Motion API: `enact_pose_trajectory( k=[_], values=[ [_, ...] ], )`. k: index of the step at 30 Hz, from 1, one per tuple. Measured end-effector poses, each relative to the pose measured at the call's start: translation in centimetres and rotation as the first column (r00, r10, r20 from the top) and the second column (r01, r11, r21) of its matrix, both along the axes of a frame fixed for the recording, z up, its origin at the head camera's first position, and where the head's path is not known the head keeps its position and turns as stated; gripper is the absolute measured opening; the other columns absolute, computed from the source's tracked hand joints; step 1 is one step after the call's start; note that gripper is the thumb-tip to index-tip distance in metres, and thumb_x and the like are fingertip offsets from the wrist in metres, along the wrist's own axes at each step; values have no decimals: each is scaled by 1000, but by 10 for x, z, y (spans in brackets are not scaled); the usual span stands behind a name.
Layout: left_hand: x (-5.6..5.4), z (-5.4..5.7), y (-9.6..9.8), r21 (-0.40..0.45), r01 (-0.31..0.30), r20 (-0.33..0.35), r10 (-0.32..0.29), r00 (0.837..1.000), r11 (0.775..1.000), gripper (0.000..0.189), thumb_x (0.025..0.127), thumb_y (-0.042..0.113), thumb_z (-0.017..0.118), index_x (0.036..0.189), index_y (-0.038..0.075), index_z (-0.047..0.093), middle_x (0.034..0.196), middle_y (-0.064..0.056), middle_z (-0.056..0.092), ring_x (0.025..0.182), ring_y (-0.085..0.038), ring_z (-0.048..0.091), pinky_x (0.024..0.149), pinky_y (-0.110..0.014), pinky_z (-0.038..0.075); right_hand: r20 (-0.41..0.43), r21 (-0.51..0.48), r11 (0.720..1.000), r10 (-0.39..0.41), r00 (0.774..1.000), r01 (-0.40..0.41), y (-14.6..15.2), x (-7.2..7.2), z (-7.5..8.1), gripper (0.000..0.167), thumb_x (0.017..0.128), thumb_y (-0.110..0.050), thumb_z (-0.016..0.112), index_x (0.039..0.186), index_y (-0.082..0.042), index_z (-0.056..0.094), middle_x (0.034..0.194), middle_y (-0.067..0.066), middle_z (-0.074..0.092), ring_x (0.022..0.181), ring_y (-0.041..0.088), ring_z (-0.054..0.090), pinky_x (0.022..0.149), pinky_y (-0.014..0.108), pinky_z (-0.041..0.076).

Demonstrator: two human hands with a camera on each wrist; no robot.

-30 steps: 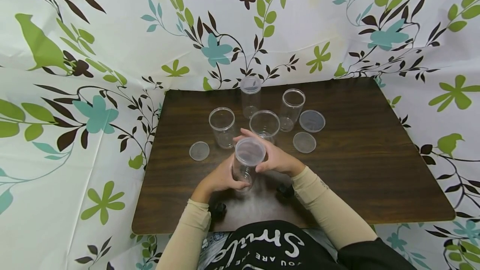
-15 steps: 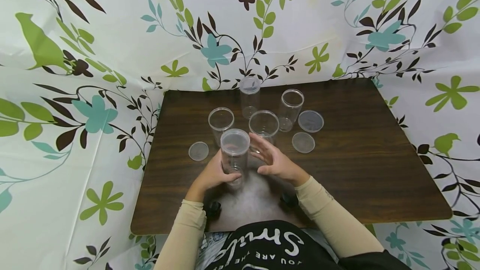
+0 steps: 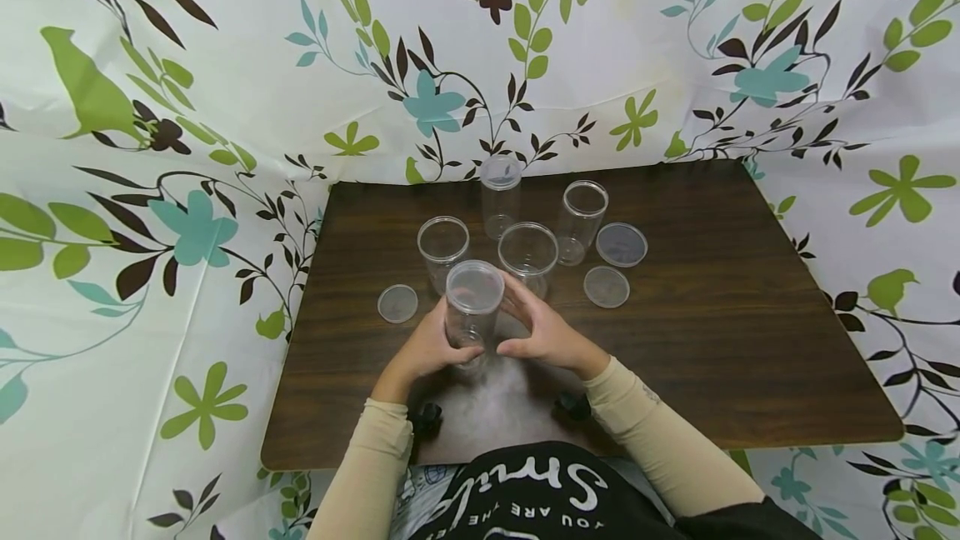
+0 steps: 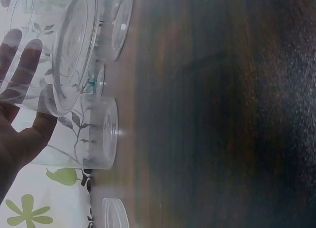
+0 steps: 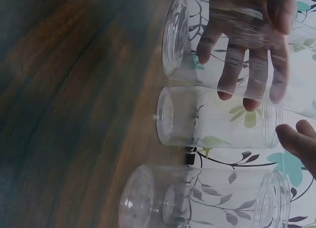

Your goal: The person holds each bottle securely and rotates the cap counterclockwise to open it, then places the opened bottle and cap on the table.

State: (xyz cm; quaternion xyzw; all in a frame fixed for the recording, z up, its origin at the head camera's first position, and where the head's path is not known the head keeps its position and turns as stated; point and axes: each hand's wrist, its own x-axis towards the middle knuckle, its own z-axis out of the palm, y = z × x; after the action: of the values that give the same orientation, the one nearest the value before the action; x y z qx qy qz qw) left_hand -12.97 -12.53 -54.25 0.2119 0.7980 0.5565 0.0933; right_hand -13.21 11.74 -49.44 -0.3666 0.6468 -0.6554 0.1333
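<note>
A clear plastic jar with a lid on top (image 3: pixel 476 288) stands upright in my left hand (image 3: pixel 426 350), whose fingers wrap round its far side with the thumb in front. In the left wrist view the jar's base (image 4: pixel 76 50) shows raised off the table. My right hand (image 3: pixel 557 337) is beside the jar, fingers spread and reaching toward its right side, thumb just short of the wall. Through the jar in the right wrist view, the left hand's fingers (image 5: pixel 233 72) are visible. Right-hand fingertips (image 5: pixel 296 139) appear at that view's edge.
Behind the hands stand open clear jars: one left (image 3: pixel 443 242), a wider one (image 3: pixel 528 250) and one right (image 3: pixel 583 219). A lidded jar (image 3: pixel 501 197) is at the back. Loose lids lie left (image 3: pixel 397 304) and right (image 3: pixel 607 287), (image 3: pixel 621 244) on the brown table (image 3: pixel 735 315).
Both hands held the jar at first. The left hand carried it left while the right hand came off it. Since then the right hand has moved back close to the jar.
</note>
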Motion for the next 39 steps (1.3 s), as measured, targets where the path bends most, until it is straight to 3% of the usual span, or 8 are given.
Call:
enact_pose_trajectory(
  k=[4, 10, 16, 22, 25, 32, 39],
  values=[
    [1, 0, 1, -25, 22, -14, -22, 1000, 999, 97, 73, 18, 88, 153, 10, 34, 140, -12, 56, 127, -29, 54, 106, -52, 42, -36, 31, 999, -28, 999, 29, -3, -4, 2, 113, 81, -55, 79, 162, -7, 16, 166, 14, 22, 152, 30, 21, 119, 54, 23],
    [2, 0, 8, -39, 98, -30, -99, 995, 994, 100, 70, 17, 89, 153, 11, 34, 138, -10, 58, 125, -26, 55, 106, -50, 42, -103, 109, 993, -34, 994, 45, -1, -14, 6, 118, 74, -65, 79, 159, -2, 25, 162, 16, 32, 147, 26, 31, 118, 35, 27],
    [4, 3, 15, 6, 198, -35, -198, 980, 980, 103, 70, 14, 91, 153, 11, 31, 141, -8, 54, 129, -23, 51, 111, -45, 38, -77, 92, 992, 98, 992, -91, 3, -23, 8, 118, 73, -62, 82, 157, 2, 27, 158, 19, 38, 142, 23, 41, 116, 33, 31],
    [6, 3, 17, 16, 219, -39, -219, 975, 976, 100, 71, 14, 90, 152, 9, 33, 142, -10, 52, 130, -24, 50, 111, -44, 38, -1, 36, 979, 202, 979, -202, 5, -28, 8, 115, 76, -55, 85, 158, -1, 25, 156, 22, 38, 142, 28, 40, 116, 46, 31],
    [6, 4, 16, 15, 211, -38, -210, 977, 977, 101, 70, 13, 90, 153, 9, 32, 145, -9, 51, 132, -23, 49, 112, -45, 38, 7, 23, 977, 214, 977, -214, 4, -29, 9, 118, 76, -56, 84, 160, -4, 18, 157, 22, 36, 142, 29, 40, 116, 50, 30],
    [8, 4, 13, 31, 179, -2, -179, 984, 983, 105, 71, 12, 89, 156, 13, 28, 149, -6, 47, 135, -22, 46, 112, -48, 36, 22, 3, 986, 168, 986, -168, 4, -25, 5, 126, 76, -58, 81, 164, -15, 1, 162, 19, 30, 144, 28, 37, 117, 42, 29],
    [9, 4, 8, 26, 16, -17, -16, 1000, 1000, 98, 72, 15, 89, 152, 6, 33, 143, -14, 53, 131, -30, 50, 109, -54, 38, 69, -60, 994, 97, 993, -93, 10, -9, -4, 123, 82, -50, 81, 163, -9, -3, 168, 19, 5, 153, 36, 13, 118, 54, 25]
  ],
)
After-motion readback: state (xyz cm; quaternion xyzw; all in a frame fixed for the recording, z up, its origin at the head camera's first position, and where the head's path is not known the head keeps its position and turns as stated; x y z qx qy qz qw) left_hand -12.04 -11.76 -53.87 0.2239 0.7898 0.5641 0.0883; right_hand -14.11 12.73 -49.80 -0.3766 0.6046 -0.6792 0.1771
